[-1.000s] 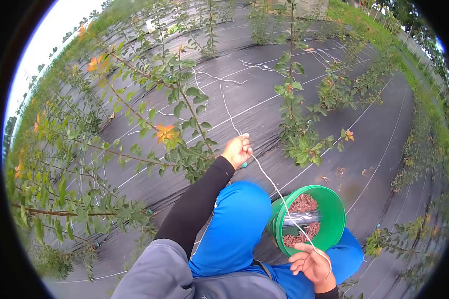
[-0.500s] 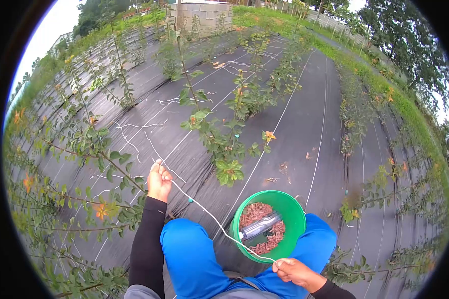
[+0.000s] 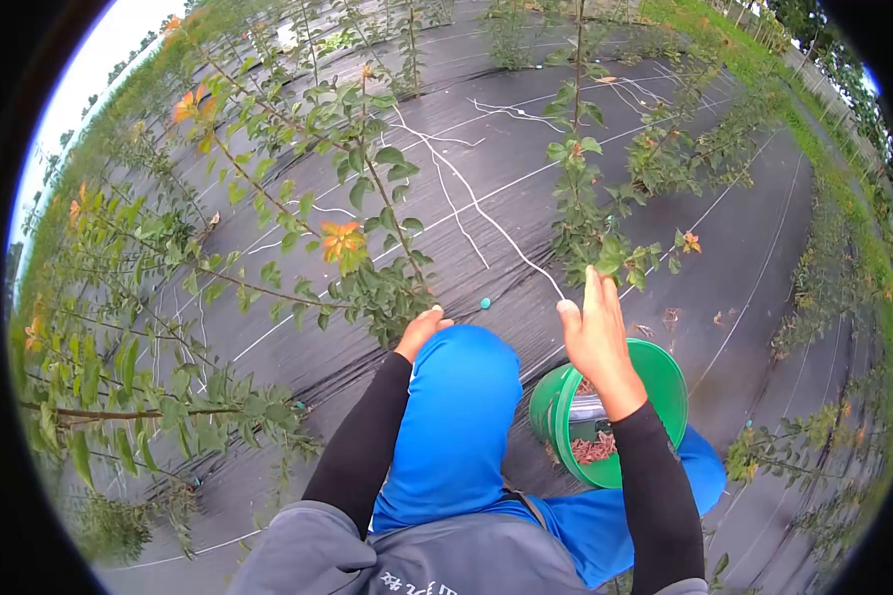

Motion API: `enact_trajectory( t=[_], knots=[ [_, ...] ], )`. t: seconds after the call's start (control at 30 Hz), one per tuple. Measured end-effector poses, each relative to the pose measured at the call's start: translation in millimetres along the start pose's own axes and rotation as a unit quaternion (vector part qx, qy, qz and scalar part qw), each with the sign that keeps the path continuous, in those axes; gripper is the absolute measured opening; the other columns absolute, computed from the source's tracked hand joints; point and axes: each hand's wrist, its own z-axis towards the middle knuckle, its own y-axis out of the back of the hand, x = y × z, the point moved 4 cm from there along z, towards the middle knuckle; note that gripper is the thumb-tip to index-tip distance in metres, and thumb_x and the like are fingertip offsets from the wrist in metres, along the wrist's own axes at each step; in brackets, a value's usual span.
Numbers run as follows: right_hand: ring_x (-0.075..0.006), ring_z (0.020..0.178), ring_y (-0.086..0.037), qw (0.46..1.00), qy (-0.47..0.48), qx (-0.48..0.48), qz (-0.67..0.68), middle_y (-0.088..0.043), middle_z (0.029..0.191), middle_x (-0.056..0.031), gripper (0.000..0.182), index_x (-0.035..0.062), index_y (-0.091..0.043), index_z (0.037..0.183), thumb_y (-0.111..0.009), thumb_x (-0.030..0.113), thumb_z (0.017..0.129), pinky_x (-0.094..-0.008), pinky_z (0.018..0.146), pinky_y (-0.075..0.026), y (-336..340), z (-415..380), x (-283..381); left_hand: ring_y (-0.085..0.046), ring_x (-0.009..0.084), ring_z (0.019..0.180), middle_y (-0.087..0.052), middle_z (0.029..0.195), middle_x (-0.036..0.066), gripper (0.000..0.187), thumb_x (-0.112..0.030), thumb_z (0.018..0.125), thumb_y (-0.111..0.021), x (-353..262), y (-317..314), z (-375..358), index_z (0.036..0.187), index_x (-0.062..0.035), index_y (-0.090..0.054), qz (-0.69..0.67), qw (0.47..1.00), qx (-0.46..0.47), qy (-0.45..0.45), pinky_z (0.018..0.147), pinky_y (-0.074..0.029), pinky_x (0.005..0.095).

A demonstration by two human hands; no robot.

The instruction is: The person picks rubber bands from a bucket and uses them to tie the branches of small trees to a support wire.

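My right hand (image 3: 601, 342) is raised over the near side of a green bucket (image 3: 673, 382), its fingers stretched out and thumb apart. Close to the thumb tip is the end of a white, branching string-like strand (image 3: 496, 226) lying across the black ground sheet (image 3: 466, 288). My left hand (image 3: 424, 332) is beside my blue-covered knee (image 3: 456, 397), at the foot of a leafy plant (image 3: 387, 315); its fingers look curled together, and what they hold, if anything, is hidden. Inside the bucket are reddish-brown pieces (image 3: 593, 449) and a clear cylindrical object (image 3: 587, 407), partly covered by my forearm.
Leafy plants with some orange leaves (image 3: 342, 243) stand at the left, and another plant (image 3: 590, 218) rises ahead of the bucket. More white strands (image 3: 516, 112) lie farther off. A small teal disc (image 3: 485, 303) is on the sheet. Grass (image 3: 724, 45) borders the right side.
The view has shifted left. My right hand has let go of the white strand's near end and moved up over the bucket; my left hand has left the strand and come down beside the knee.
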Motion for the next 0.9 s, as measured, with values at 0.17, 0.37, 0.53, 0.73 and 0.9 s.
enact_trajectory(
  t=[0.17,0.37,0.53,0.73,0.9],
  knots=[
    [-0.0347,0.087,-0.058,0.979,0.108,0.17,-0.018,-0.061,0.092,-0.0174,0.018,-0.0007,-0.061,0.094,-0.054,0.012,0.082,-0.0419,0.076,-0.047,29.1,48.3,112.9,-0.051,0.0188,0.104,-0.056,0.108,0.009,0.03,-0.031,0.089,-0.043,13.6,6.6,-89.2,0.107,-0.0075,-0.048,0.029,0.997,-0.042,0.053,0.09,-0.036,0.0367],
    [-0.0283,0.072,-0.056,0.87,0.414,0.226,-0.142,-0.056,0.069,-0.013,0.01,0.0004,-0.058,0.075,-0.058,0.009,0.07,-0.0388,0.064,-0.044,49.6,-2.4,228.1,-0.05,0.0138,0.099,-0.059,0.094,0.004,0.016,-0.024,0.084,-0.044,-221.0,-7.0,-279.8,0.085,-0.0111,-0.053,0.149,0.91,-0.383,0.052,0.092,-0.03,0.0349],
    [-0.0237,0.062,-0.05,0.839,0.425,0.194,-0.278,-0.052,0.064,-0.0101,0.013,-0.0003,-0.06,0.076,-0.058,0.009,0.068,-0.0361,0.057,-0.04,40.4,-40.6,231.0,-0.051,0.0127,0.099,-0.058,0.098,0.005,0.012,-0.018,0.081,-0.043,-207.1,-85.4,-253.9,0.082,-0.0107,-0.053,0.083,0.947,-0.309,0.033,0.092,-0.032,0.0331],
    [-0.0193,0.053,-0.046,0.906,0.242,0.256,-0.234,-0.047,0.058,-0.0059,0.027,-0.0054,-0.063,0.083,-0.058,0.013,0.064,-0.0342,0.051,-0.036,36.9,-21.2,178.2,-0.052,0.0155,0.103,-0.056,0.112,0.006,0.023,-0.02,0.088,-0.043,-43.7,-9.5,-60.7,0.108,-0.0097,-0.048,-0.104,0.979,-0.157,0.08,0.09,-0.038,0.0331],
    [-0.0312,0.066,-0.058,0.947,0.042,0.288,-0.138,-0.055,0.069,-0.014,0.01,0.0015,-0.052,0.075,-0.06,0.003,0.069,-0.0408,0.058,-0.045,13.0,23.1,37.0,-0.055,0.0171,0.101,-0.057,0.115,0.007,0.033,-0.02,0.092,-0.043,86.9,49.0,21.2,0.122,-0.0088,-0.048,-0.162,0.95,-0.204,0.17,0.085,-0.043,0.0336]
  ],
)
